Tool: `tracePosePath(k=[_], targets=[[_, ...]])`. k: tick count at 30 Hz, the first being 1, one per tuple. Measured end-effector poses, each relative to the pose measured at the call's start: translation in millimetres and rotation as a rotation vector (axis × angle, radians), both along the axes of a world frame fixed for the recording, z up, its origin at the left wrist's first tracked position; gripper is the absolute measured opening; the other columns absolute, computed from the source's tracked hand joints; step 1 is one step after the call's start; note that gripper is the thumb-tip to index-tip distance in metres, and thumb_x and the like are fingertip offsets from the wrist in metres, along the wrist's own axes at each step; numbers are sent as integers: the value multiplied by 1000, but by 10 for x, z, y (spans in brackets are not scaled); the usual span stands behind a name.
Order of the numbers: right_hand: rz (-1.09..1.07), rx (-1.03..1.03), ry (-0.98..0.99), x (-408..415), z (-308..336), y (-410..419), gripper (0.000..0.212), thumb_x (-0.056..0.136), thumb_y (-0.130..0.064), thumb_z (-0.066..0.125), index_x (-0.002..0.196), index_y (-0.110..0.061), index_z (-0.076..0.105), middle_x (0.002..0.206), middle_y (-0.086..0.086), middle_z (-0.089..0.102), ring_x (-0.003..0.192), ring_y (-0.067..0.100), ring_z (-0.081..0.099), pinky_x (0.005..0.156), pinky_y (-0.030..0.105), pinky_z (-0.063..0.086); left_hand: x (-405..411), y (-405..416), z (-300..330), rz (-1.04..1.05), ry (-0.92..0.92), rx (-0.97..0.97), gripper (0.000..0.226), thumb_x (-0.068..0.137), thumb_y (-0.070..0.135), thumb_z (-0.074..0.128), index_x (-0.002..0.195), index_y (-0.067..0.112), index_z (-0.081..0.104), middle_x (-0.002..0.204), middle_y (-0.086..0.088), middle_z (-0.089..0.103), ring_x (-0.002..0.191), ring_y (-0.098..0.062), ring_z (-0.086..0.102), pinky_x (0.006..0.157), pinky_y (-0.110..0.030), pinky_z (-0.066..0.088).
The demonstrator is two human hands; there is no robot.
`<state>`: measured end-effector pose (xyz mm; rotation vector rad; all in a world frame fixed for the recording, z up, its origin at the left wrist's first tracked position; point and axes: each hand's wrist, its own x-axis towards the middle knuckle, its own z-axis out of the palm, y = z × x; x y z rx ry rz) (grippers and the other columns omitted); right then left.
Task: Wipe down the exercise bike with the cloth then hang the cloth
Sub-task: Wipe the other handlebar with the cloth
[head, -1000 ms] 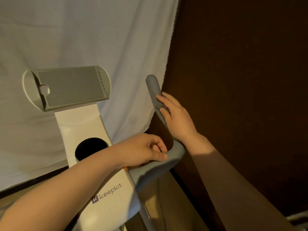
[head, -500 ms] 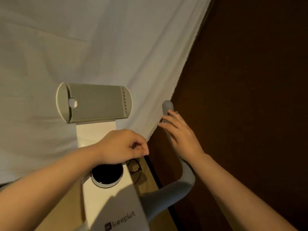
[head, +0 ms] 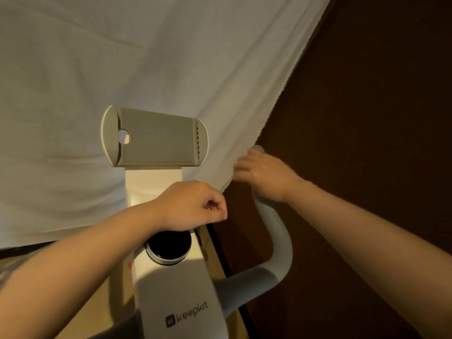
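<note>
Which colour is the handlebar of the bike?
Grey. The handlebar curves up on the right side of the white bike; the head view shows it.

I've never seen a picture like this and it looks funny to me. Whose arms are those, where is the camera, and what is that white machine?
The camera sits on a person's head and looks forward and down, so you see their own two arms reaching out. The white machine is an exercise bike with "keepkit" printed on it. At its top is a grey tablet holder, and below that a round black dial. The curved grey bar on the right is a handlebar. The right hand is on the handlebar's upper end; it is blurred, so its grip is unclear. The left hand is curled over the dial, and I cannot see anything in it. Behind hangs a white sheet beside a dark brown wall. No cleaning cloth shows.
</note>
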<state>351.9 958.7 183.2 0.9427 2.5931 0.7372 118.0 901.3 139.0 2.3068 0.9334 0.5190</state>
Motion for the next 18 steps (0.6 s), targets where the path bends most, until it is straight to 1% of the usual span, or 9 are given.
tracePosePath(k=[3, 6, 7, 8, 9, 11, 15, 17, 18], targets=[[-136, 74, 220, -43, 26, 71, 25, 88, -9, 64, 110, -19, 67, 116, 2, 63, 108, 26, 56, 98, 40, 43, -7, 13, -13, -9, -13, -12, 14, 91, 43, 58, 88, 41, 71, 89, 25, 68, 86, 5, 59, 71, -21, 44], [-16, 55, 27, 31, -103, 56, 33, 80, -7, 68, 109, -24, 68, 117, 0, 63, 114, 24, 56, 115, 48, 22, 6, 14, -15, -8, 2, 4, 15, 91, 43, 57, 91, 41, 71, 90, 25, 68, 88, 5, 59, 73, -23, 46], [-4, 67, 18, 58, -57, 109, 34, 80, -7, 69, 109, -24, 68, 117, 0, 63, 113, 23, 56, 115, 47, 23, 9, 17, -16, -5, 6, 11, 15, 91, 43, 57, 91, 40, 71, 91, 25, 68, 88, 5, 58, 74, -23, 47], [-26, 83, 73, 65, -25, 186, 31, 82, -7, 68, 109, -23, 68, 114, 0, 64, 110, 23, 57, 114, 45, 30, 9, 18, -19, -2, 8, 14, 15, 91, 43, 57, 91, 40, 71, 91, 26, 67, 89, 5, 58, 74, -22, 46], [-86, 104, 206, 12, -7, 219, 27, 86, -8, 65, 109, -21, 68, 112, 0, 64, 106, 22, 57, 106, 43, 40, 6, 16, -19, -1, 7, 14, 15, 91, 43, 57, 91, 40, 71, 90, 27, 67, 89, 7, 57, 72, -20, 45], [-288, 145, 659, -161, -49, 182, 22, 96, -13, 56, 114, -19, 66, 113, 1, 63, 105, 20, 54, 90, 35, 48, -3, 11, -22, -6, 6, 14, 15, 92, 42, 57, 91, 40, 71, 90, 28, 66, 89, 9, 56, 69, -15, 40], [-523, 274, 1313, -415, -277, 3, 29, 100, -15, 49, 127, -20, 60, 124, -4, 56, 107, 6, 51, 85, 10, 42, -2, 15, -30, -3, 15, 12, 14, 92, 41, 56, 92, 40, 71, 91, 26, 67, 89, 6, 57, 70, -16, 41], [-606, 294, 1522, -499, -275, -61, 32, 101, -16, 48, 132, -22, 55, 128, -9, 51, 105, -4, 45, 80, 0, 36, -3, 12, -32, 3, 19, 19, 14, 91, 41, 57, 92, 40, 71, 91, 25, 67, 87, 5, 57, 71, -19, 44], [-634, 289, 1586, -543, -278, -100, 33, 102, -17, 46, 134, -24, 53, 131, -9, 50, 107, -4, 45, 81, 1, 36, -4, 10, -31, 4, 21, 23, 15, 91, 41, 56, 93, 40, 71, 91, 24, 68, 86, 5, 58, 72, -20, 45]])
